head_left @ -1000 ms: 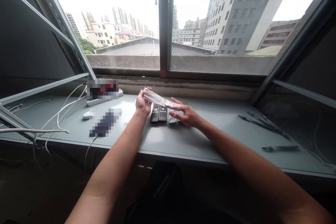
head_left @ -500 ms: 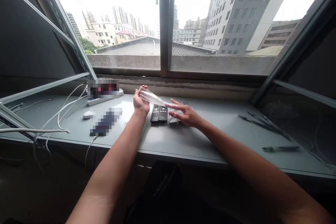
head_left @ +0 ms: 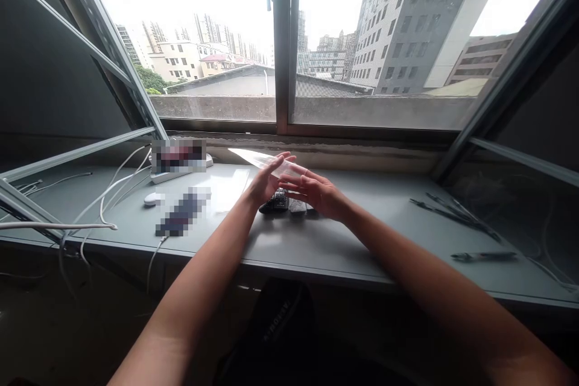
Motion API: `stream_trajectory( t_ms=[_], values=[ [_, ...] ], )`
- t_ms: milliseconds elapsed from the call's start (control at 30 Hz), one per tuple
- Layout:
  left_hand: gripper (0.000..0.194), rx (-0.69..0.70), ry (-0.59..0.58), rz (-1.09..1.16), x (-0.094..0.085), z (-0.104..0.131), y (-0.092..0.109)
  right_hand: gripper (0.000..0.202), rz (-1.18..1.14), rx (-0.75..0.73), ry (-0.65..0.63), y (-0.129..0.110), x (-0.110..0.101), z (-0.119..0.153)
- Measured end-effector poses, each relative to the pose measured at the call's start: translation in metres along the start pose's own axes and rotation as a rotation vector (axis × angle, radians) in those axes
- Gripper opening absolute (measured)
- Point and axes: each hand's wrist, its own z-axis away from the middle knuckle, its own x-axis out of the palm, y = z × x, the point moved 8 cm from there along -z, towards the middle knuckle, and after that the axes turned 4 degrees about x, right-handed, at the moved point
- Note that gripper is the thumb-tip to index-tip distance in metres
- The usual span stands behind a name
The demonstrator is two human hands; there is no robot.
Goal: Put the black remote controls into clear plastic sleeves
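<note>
A clear plastic bag [head_left: 253, 158] hangs above the desk, its free end pointing to the upper left. My left hand [head_left: 268, 180] is closed on the bag near its middle, thumb on top. My right hand [head_left: 322, 193] meets it from the right, closed on the bag's other end with fingers stretched along it. Beneath the hands lie black remotes [head_left: 280, 200], partly hidden, and beside them a small item in clear wrapping [head_left: 297, 207].
The grey desk [head_left: 316, 247] carries a power strip [head_left: 181, 174], a blurred dark device [head_left: 181, 214], a white mouse-like item [head_left: 152, 199] and white cables at the left. Dark pens [head_left: 484, 256] lie at the right. Metal frame bars slant on both sides.
My left hand has moved right along the bag, toward my right hand. The bag's left end now sticks out free, and the hands cover more of the remotes.
</note>
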Motion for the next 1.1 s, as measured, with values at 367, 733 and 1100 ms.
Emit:
stream_trajectory(
  t_ms=[367, 733, 1100],
  values=[
    [0.032, 0.189, 0.466, 0.369, -0.056, -0.004, 0.021, 0.032, 1.043, -0.44, 0.14, -0.013, 0.003, 0.013],
    [0.031, 0.157, 0.528, 0.383, -0.058, -0.003, 0.015, 0.052, 1.635, -0.323, -0.073, 0.033, 0.023, 0.004],
    [0.031, 0.124, 0.504, 0.352, -0.056, -0.004, 0.013, 0.032, 1.496, -0.451, -0.067, 0.02, 0.044, 0.01]
  ],
)
